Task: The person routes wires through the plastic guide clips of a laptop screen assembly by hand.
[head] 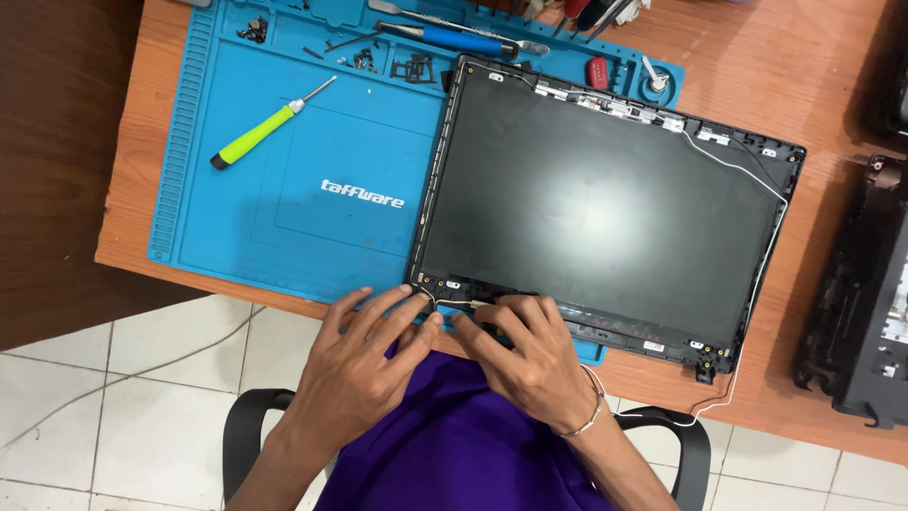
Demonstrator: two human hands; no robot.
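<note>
We press our left hand [364,355] and right hand [525,345], fingers spread, on the laptop screen's [605,203] near edge, pinching nothing.

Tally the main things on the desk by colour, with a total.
Blue: 2, the work mat and the blue-handled tool
Green: 1, the screwdriver
Black: 2, the screen panel under the left hand and right hand, and the laptop base
Total: 5
</note>
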